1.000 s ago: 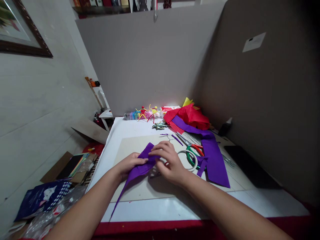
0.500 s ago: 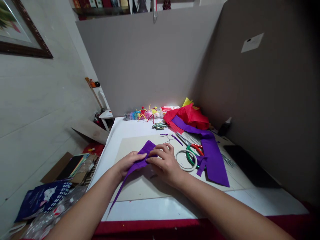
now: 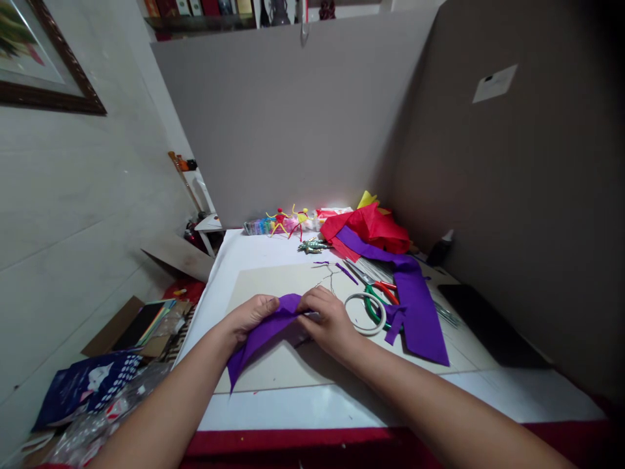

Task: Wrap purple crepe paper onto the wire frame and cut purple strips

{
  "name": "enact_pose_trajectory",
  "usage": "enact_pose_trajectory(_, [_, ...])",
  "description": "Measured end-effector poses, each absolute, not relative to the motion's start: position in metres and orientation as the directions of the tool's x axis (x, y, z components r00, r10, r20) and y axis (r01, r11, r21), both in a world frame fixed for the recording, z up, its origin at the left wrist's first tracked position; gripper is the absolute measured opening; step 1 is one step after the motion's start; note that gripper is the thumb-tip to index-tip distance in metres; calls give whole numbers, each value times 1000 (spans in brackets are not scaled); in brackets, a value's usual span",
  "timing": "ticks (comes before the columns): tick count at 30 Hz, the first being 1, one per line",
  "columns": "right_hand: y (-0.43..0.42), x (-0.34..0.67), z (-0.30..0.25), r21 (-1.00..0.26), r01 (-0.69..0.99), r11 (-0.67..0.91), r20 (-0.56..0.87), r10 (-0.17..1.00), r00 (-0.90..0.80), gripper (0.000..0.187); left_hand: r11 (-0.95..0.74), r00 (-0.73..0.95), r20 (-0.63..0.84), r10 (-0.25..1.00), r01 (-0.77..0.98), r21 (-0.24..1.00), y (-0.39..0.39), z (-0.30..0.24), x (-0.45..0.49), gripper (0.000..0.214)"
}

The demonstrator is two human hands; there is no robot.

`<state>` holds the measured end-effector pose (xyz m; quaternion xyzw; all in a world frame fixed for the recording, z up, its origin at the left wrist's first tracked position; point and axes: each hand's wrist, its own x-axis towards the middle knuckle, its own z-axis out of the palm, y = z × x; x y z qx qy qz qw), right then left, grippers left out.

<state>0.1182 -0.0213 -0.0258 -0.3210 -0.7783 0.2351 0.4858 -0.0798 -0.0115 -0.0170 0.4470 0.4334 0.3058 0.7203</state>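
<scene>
Both of my hands hold a piece of purple felt (image 3: 263, 335) above a beige board (image 3: 278, 280). My left hand (image 3: 249, 318) grips its left part, and my right hand (image 3: 327, 324) pinches its upper right end. The felt sags between and below them, with a pointed end hanging toward the lower left. Just beyond my right hand lie a white tape roll (image 3: 364, 314) and scissors with red and green handles (image 3: 375, 292). A long purple felt strip (image 3: 417, 312) stretches to the right of them.
Red tissue paper (image 3: 366, 228) and small pipe-cleaner figures (image 3: 286, 223) sit at the far end of the white table (image 3: 224, 280). A black tablet (image 3: 488, 324) lies on the right. Grey partitions rise behind and to the right. Cardboard and packets lie on the floor at left.
The felt's long pointed end has drawn up and looks shorter and wider. My hands now hold the felt gathered between them, and my right hand has shifted slightly right.
</scene>
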Motion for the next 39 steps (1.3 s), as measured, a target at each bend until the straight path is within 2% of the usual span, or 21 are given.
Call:
enact_pose_trajectory(5, [-21, 118, -19, -840, 114, 531, 491, 833, -256, 3, 388, 438, -340, 832, -21, 921, -9, -15, -88, 47])
enact_pose_trajectory(9, [-18, 117, -16, -944, -20, 331, 329, 928, -175, 8, 407, 458, -391, 798, 67, 911, -11, -10, -93, 32])
enact_pose_trajectory(13, [-12, 120, -19, -973, -179, 147, 169, 979, -112, 17, 419, 487, -449, 749, 177, 891, -12, -5, -100, 27])
enact_pose_trajectory(21, [1, 125, -31, -895, -443, -43, -9, 997, -77, 19, 340, 500, -489, 715, 362, 868, -8, 9, -119, 14])
enact_pose_trajectory(26, [4, 121, -32, -805, -585, -97, -59, 995, -84, 22, 244, 549, -489, 678, 460, 854, -8, 12, -124, 9])
enact_pose_trajectory(34, [11, 121, -32, -671, -731, -126, -75, 992, -103, 12, 190, 644, -462, 610, 447, 874, -4, 13, -128, 34])
enact_pose_trajectory(39, [11, 120, -30, -617, -772, -151, -60, 988, -145, 12, 231, 612, -414, 674, 358, 905, 2, -1, -140, 46])
